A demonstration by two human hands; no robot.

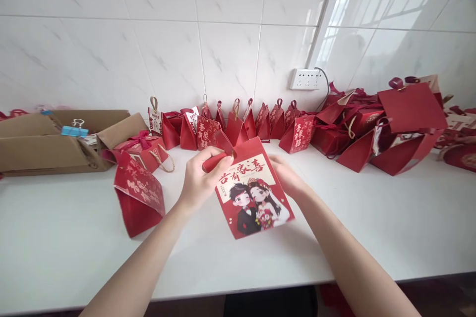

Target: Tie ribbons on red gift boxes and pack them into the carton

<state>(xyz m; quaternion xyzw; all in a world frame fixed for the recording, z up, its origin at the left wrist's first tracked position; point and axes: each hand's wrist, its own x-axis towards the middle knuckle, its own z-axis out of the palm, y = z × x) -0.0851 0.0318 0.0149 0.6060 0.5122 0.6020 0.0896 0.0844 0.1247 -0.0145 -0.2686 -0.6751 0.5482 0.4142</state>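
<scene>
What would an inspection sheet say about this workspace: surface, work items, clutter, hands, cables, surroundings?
Surface: white table, bare in front.
Work items: red box with a cartoon couple, held tilted.
Clutter: row of red boxes along the wall; heap of red boxes at right; brown cardboard box with blue clip at left.
Hands: left hand grips the held box's top; right hand at its right edge, fingertips hidden.
Cables: dark cable at white power strip.
Surroundings: tiled wall.
</scene>
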